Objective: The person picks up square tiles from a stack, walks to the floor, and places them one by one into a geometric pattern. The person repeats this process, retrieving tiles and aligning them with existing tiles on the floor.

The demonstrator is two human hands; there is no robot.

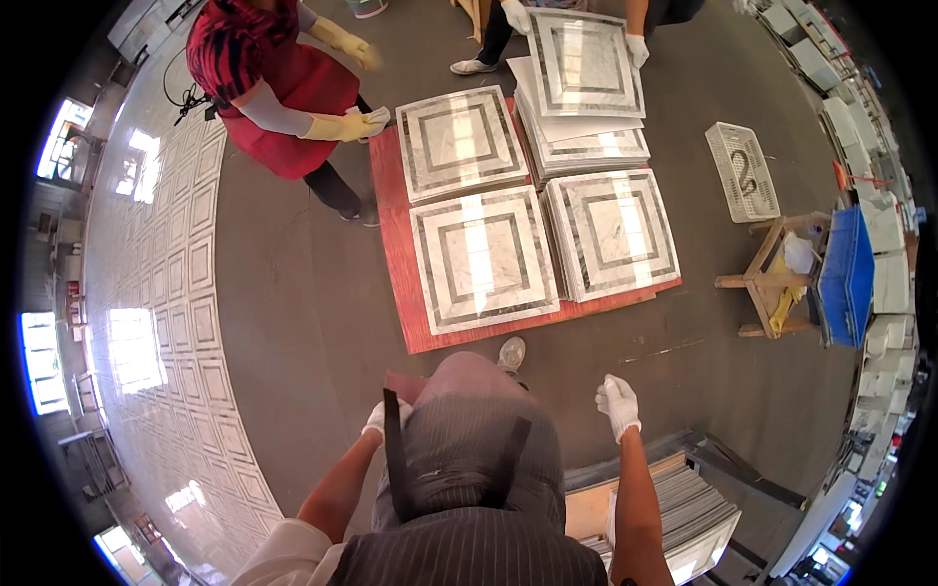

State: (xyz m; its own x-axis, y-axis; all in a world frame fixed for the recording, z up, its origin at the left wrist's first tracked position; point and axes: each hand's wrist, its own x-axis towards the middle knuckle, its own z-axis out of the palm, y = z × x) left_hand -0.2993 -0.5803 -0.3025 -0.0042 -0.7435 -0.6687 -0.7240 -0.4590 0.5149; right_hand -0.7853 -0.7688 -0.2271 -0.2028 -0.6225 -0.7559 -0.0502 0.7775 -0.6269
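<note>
A worker's white-gloved left hand (374, 420) meets a pink cloth flap (404, 385), its grip impossible to tell; the gloved right hand (618, 406) is curled narrow. Ahead, square marble-patterned tiles (484, 259) sit stacked on a red board (391, 215); beyond, a co-worker's gloved hands (637, 49) hold one tile (584, 64) over the far-right stack (598, 148).

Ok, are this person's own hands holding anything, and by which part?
The right hand shows nothing held. The left hand, partly hidden, is beside reddish cloth; a grip cannot be told.
</note>
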